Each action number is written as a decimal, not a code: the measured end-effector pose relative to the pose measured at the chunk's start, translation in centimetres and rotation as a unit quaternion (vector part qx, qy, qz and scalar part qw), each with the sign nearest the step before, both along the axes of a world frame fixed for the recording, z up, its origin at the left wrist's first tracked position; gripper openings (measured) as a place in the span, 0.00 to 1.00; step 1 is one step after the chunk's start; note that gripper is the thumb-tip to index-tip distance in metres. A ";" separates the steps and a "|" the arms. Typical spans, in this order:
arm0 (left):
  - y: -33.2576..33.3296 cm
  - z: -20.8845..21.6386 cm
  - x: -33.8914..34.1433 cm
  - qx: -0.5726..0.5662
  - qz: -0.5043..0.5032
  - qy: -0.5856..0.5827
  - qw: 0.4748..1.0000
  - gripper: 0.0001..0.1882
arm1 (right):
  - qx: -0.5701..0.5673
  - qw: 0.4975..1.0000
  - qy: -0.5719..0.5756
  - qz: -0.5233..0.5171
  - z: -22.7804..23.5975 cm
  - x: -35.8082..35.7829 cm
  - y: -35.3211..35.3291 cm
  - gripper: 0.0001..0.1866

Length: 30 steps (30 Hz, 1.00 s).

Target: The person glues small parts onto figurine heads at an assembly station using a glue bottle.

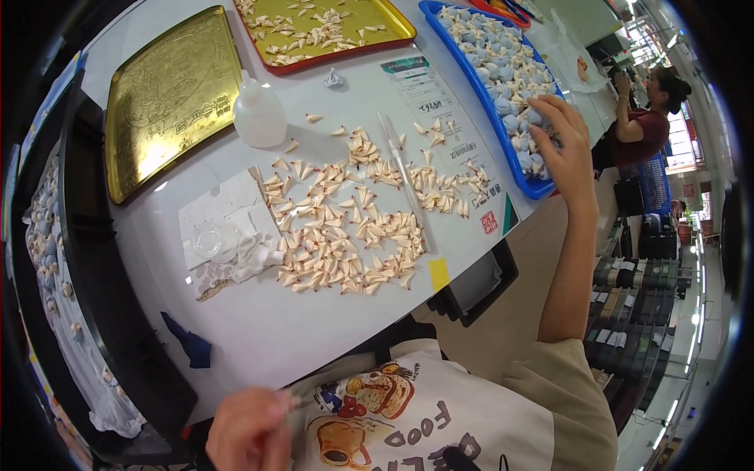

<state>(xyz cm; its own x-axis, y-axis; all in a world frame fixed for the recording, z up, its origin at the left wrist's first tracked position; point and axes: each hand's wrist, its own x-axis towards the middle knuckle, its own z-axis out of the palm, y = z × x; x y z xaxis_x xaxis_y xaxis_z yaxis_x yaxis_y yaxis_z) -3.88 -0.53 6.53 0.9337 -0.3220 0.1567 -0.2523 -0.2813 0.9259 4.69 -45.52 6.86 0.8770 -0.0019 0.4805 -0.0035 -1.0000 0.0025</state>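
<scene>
My right hand reaches over the right edge of a blue plastic tray. Its thumb and fingers are curved and apart, close to the small pale-blue and cream pieces that fill the tray. Nothing shows between the fingertips. Low at the left, in front of my shirt, my left hand is smeared by motion. Its fingers look bent, but whether they hold anything cannot be made out. Many small cream, pointed pieces with reddish tips lie scattered on the white table between my hands.
A clear rod lies among the pointed pieces. Left of them are a small round clear dish, crumpled white tissue and a white squeeze bottle. Gold trays stand at the back. A black rack borders the left; another person is at right.
</scene>
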 end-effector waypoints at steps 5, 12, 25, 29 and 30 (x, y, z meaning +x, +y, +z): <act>10.2 3.2 1.6 0.082 -0.095 -0.172 0.977 0.05 | 0.070 0.996 -0.039 0.031 0.1 -0.5 2.9 0.13; 14.2 2.7 5.0 0.292 0.219 0.098 0.926 0.22 | 0.038 0.990 0.055 0.128 -0.7 3.6 6.7 0.07; 13.0 4.6 6.5 0.501 0.169 0.205 0.823 0.16 | 0.079 0.976 0.139 0.146 -0.8 4.0 6.4 0.05; 13.1 4.8 6.6 0.502 0.118 0.248 0.820 0.17 | 0.149 0.972 0.118 0.139 -1.1 3.4 6.6 0.04; 13.4 4.8 6.8 0.476 0.083 0.251 0.839 0.17 | 0.151 0.970 0.116 0.149 -1.2 3.4 6.6 0.04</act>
